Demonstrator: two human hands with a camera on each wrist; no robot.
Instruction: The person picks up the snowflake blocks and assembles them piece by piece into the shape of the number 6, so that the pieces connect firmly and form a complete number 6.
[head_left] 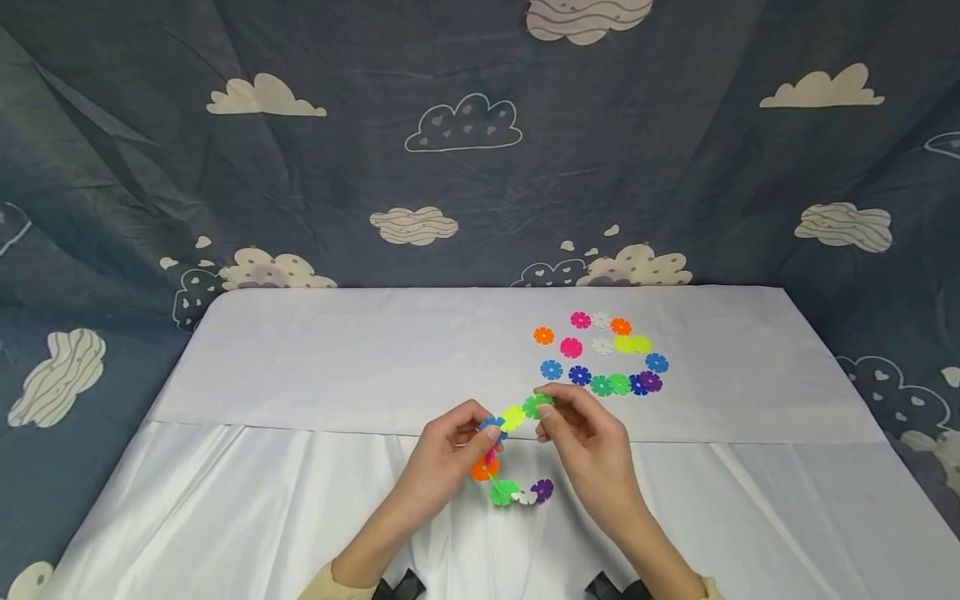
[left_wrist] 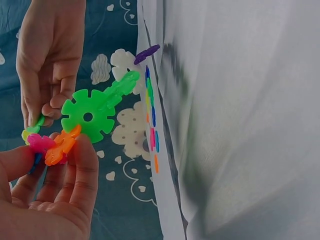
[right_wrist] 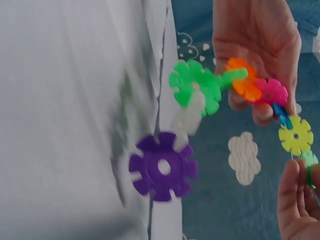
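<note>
A chain of notched plastic snowflake discs hangs in the air between the two hands. My left hand [head_left: 448,454] pinches it at a blue disc [head_left: 491,427], beside a pink disc [right_wrist: 272,91] and an orange disc [right_wrist: 240,82]. At the upper end my right hand [head_left: 596,446] pinches a green disc [head_left: 536,407], which follows a yellow disc [head_left: 513,417]. Below the left hand, the loose end runs through a larger-looking green disc [left_wrist: 77,111] and a white disc [head_left: 525,497] to a purple disc [right_wrist: 141,172]. The right fingertips partly hide the upper green disc.
Several loose discs lie on the white table [head_left: 337,358] beyond the right hand, among them an orange disc [head_left: 543,336], a pink disc [head_left: 571,348] and a light-blue disc [head_left: 551,369]. A dark cloud-patterned cloth [head_left: 450,183] hangs behind the table.
</note>
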